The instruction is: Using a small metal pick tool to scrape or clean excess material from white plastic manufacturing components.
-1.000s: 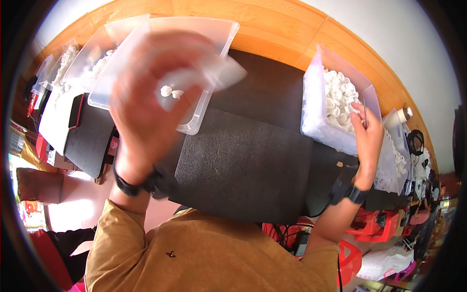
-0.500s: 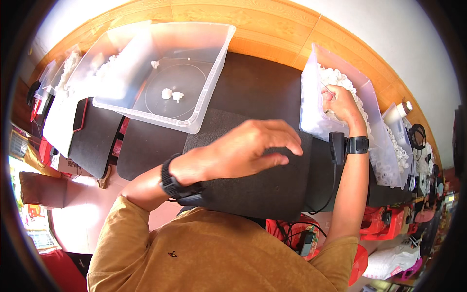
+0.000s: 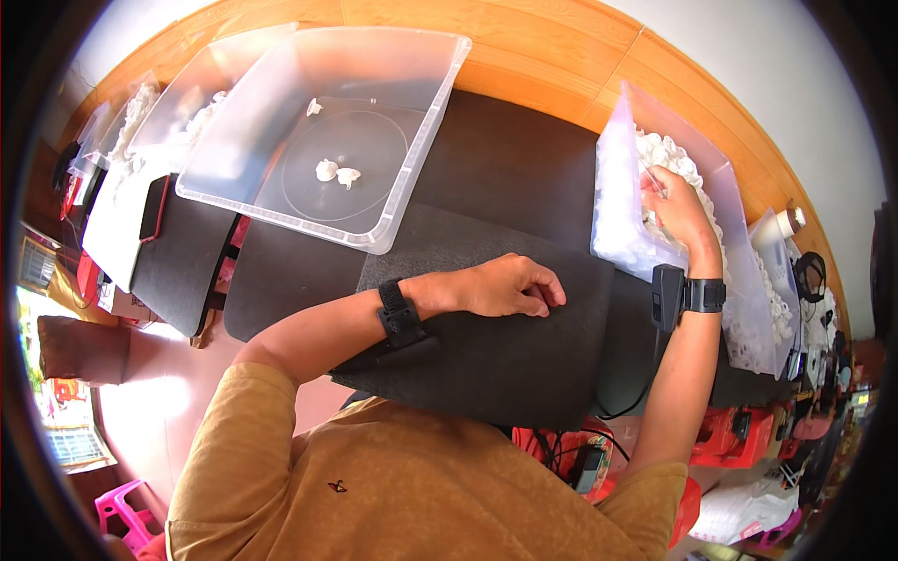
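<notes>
My right hand (image 3: 681,211) reaches into a translucent bin (image 3: 609,182) heaped with small white parts (image 3: 660,148). Its fingers are pinched on a thin metal tool (image 3: 656,181), too small to tell its exact kind. Over a black mat (image 3: 505,374) my left hand (image 3: 510,284) hovers or rests, fingers loosely curled, thumb and forefinger tips apart. Nothing shows in it. A larger clear tub (image 3: 379,234) stands at the back left, with a few white pieces (image 3: 348,178) on its bottom.
More clear bins of white parts (image 3: 774,309) stand at the far right, near a white roll (image 3: 778,227). A phone (image 3: 153,208) lies on the left. Black cables run from my right wrist strap (image 3: 703,295) down past the table edge, beside red stools (image 3: 739,438).
My left hand has dropped lower over the mat, and its fingers have curled in. My right hand stays inside the bin with the thin tool. The view has shifted slightly.
</notes>
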Available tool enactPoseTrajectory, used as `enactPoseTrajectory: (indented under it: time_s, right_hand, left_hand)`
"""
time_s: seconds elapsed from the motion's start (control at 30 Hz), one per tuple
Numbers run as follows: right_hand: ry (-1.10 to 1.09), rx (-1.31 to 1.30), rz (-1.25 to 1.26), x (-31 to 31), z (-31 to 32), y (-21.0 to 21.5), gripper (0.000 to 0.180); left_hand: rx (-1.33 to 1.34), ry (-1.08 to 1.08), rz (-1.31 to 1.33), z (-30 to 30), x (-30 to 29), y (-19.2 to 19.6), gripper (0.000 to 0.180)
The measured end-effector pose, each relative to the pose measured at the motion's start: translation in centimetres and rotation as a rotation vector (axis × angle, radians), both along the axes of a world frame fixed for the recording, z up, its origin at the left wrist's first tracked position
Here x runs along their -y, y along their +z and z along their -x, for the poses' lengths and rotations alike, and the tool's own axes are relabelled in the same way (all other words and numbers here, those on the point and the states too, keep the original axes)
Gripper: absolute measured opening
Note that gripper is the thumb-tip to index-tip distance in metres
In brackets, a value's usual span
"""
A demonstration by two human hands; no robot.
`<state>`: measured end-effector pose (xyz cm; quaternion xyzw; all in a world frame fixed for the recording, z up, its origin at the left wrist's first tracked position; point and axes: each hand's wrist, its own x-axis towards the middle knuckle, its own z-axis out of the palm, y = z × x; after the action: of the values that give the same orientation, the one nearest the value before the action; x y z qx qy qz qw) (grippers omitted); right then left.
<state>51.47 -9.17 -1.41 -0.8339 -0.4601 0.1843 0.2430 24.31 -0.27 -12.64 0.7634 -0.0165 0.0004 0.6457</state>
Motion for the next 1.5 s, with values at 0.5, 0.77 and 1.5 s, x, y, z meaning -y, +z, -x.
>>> enactPoseTrajectory:
  time_s: [0.5,0.77,1.5]
  right_hand:
    - [-0.124,0.034,-0.472,2.7,5.0,3.1,0.022]
    - [0.04,-0.306,-0.52,0.8,13.9,-2.6,0.016]
    - [0.07,-0.753,-0.434,-0.1,12.4,-8.5,0.017]
  left_hand:
    - [-0.079,0.01,0.35,-0.1,-0.6,-0.4,0.039]
    - [0.138,0.257,0.704,0.3,-2.2,0.1,0.055]
    - [0.245,0.581,0.328,-0.2,-3.0,0.2,0.031]
